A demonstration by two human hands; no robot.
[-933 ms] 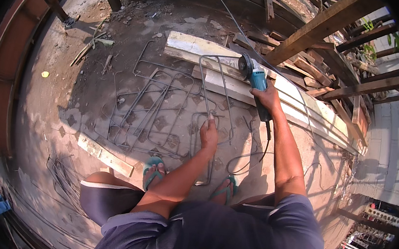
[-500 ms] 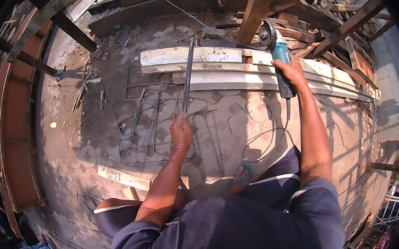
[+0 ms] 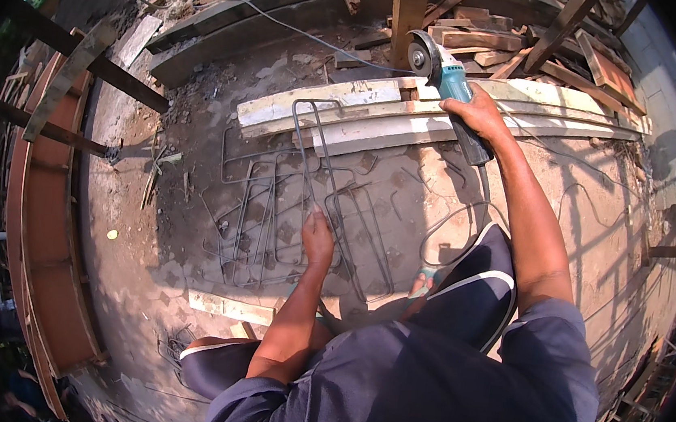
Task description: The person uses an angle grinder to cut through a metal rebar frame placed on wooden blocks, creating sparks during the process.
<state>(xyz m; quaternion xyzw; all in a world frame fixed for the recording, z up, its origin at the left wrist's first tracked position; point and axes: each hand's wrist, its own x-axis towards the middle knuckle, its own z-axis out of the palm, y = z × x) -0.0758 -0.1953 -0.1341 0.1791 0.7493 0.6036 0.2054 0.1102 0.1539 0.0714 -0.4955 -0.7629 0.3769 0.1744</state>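
My left hand (image 3: 318, 240) is closed around one side of a bent steel rod frame (image 3: 303, 147), a long narrow rectangle tilted up from the ground. Its rounded far end shows in front of the pale boards. In my right hand (image 3: 482, 116) is a teal and black angle grinder (image 3: 453, 85), gripped round its body. The grinder's disc and guard (image 3: 423, 55) point away from me, apart from the steel frame. Whether the disc spins cannot be told. Several similar bent rod frames (image 3: 240, 226) lie in a loose pile below my left hand.
Long pale boards (image 3: 378, 136) lie stacked across the ground ahead. Behind them rise a wooden post (image 3: 408, 14) and a heap of scrap timber (image 3: 484, 42). A grey cable (image 3: 314, 38) runs along the back. A reddish-brown panel (image 3: 49, 248) stands at the left.
The steel frame has turned from edge-on to showing its open rectangle, its far end now lower. The grinder has shifted slightly left in the picture, still in my right hand.
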